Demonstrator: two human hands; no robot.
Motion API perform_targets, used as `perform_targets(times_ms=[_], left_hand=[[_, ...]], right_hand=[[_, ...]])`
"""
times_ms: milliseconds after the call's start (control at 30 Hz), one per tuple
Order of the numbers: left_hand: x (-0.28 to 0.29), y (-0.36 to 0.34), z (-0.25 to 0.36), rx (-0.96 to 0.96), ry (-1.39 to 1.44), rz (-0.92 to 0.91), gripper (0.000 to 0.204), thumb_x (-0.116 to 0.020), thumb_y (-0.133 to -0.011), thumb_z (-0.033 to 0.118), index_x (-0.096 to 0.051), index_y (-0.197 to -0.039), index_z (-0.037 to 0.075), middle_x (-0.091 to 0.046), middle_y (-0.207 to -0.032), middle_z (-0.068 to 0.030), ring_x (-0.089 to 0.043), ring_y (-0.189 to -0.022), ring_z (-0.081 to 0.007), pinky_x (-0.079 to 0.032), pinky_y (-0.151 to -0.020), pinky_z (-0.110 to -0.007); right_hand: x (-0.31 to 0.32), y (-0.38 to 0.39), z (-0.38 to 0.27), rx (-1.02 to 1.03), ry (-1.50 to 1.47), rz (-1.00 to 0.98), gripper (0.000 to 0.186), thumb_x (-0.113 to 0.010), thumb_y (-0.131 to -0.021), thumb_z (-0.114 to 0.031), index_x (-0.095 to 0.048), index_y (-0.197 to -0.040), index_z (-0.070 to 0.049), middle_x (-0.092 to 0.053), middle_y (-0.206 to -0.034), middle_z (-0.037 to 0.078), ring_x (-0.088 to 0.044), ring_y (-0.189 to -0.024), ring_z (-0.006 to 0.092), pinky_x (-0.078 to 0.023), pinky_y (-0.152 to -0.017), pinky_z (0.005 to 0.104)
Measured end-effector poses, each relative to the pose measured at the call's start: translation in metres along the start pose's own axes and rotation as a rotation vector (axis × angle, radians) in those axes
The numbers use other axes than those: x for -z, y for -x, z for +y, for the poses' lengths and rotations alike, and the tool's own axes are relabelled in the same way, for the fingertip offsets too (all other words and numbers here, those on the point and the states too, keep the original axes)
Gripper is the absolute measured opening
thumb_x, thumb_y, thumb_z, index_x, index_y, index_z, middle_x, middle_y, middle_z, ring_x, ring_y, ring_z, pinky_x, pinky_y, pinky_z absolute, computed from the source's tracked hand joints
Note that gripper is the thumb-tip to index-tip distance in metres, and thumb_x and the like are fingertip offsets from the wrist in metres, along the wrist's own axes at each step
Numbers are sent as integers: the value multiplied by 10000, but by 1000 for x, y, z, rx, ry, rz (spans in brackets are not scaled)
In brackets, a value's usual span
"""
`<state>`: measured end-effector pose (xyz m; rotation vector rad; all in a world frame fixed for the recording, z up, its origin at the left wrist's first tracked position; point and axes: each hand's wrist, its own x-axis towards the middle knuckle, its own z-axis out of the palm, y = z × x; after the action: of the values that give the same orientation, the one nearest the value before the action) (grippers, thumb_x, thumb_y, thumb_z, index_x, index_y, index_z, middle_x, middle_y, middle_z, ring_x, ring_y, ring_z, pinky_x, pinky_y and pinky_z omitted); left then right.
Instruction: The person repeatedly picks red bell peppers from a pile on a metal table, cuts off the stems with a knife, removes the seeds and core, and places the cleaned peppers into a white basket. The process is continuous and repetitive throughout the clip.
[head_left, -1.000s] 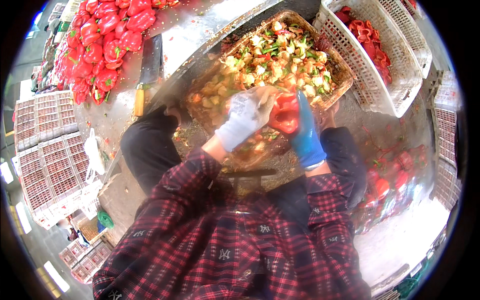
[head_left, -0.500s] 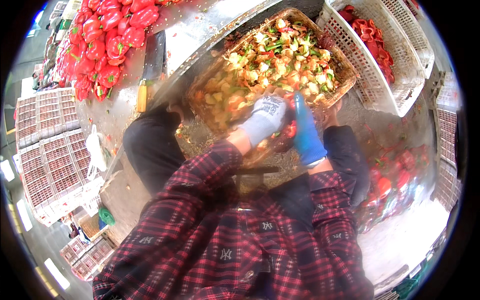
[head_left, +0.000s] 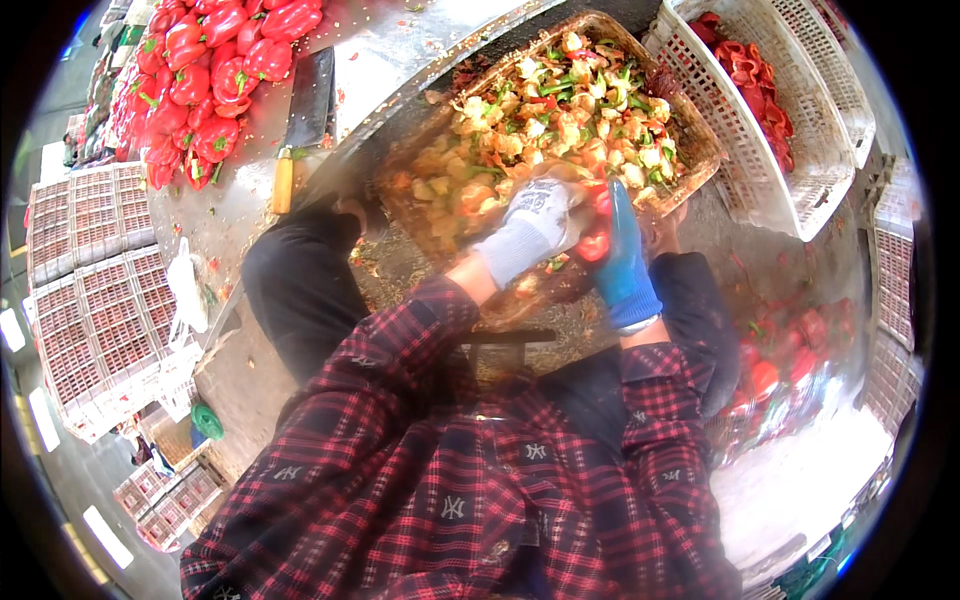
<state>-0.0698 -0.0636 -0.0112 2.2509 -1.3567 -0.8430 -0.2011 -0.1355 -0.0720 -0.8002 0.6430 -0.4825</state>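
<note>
My left hand, in a pale grey-white glove, is closed above the near side of a tray; its fingertips are blurred and what they grip is hidden. Beside it my right hand, in a blue glove, has its thumb up and its fingers curled round a red bell pepper, partly covered by the glove. In front of both hands lies the rusty-rimmed tray, heaped with pepper cores, pale with green stems and red scraps.
Whole red peppers are piled on the metal table at far left, near a yellow-handled cleaver. A white crate at far right holds opened red peppers. More red peppers lie right, blurred. Stacked crates stand left.
My hands have drawn slightly apart, the right one shifting a little right. More of the red pepper shows between them. The view has tilted slightly.
</note>
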Motion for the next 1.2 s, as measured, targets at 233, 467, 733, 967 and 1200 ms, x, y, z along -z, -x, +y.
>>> perform_targets(times_ms=[233, 467, 733, 967, 1200], left_hand=[[13, -29, 36, 313, -105, -253, 256, -648, -809, 201, -720, -1015, 67, -686, -1050, -140, -665, -1026, -302, -534, -856, -372], [39, 21, -42, 155, 1353, 306, 319, -621, -898, 258, -572, -1115, 29, -681, -980, -99, -650, -891, -189, -530, -822, -336], [43, 57, -11, -230, -64, 391, 150, -627, -866, 253, -636, -839, 105, -650, -893, -84, -643, -841, -264, -523, -719, -381], [19, 50, 1, -421, -20, 229, 102, -642, -821, 182, -650, -911, 134, -659, -895, -99, -641, -831, -308, -496, -687, -414], [3, 43, 0, -372, -65, -22, 173, -598, -829, 166, -604, -989, 104, -628, -883, -121, -634, -864, -327, -515, -744, -427]], right_hand=[[-7, -1, -12, -236, -135, 90, 446, -567, -971, -430, -544, -1274, -104, -567, -1107, 4, -565, -1003, 131, -512, -819, 290], [-1, 7, -21, 350, 424, -106, 687, -730, -864, -244, -396, -1410, 5, -496, -1363, 141, -536, -1204, 247, -471, -1002, 378], [3, 2, -12, 616, 960, -123, 672, -748, -827, -110, -392, -1379, 31, -565, -1280, 161, -589, -1112, 248, -486, -959, 354], [-54, 24, -52, 143, 168, -163, 472, -459, -1027, -365, -493, -1325, -1, -580, -1249, 95, -573, -1135, 180, -468, -961, 301], [-43, 26, -34, 103, 102, -77, 389, -521, -1000, -391, -558, -1208, -64, -610, -1151, 58, -610, -1031, 149, -512, -862, 292]])
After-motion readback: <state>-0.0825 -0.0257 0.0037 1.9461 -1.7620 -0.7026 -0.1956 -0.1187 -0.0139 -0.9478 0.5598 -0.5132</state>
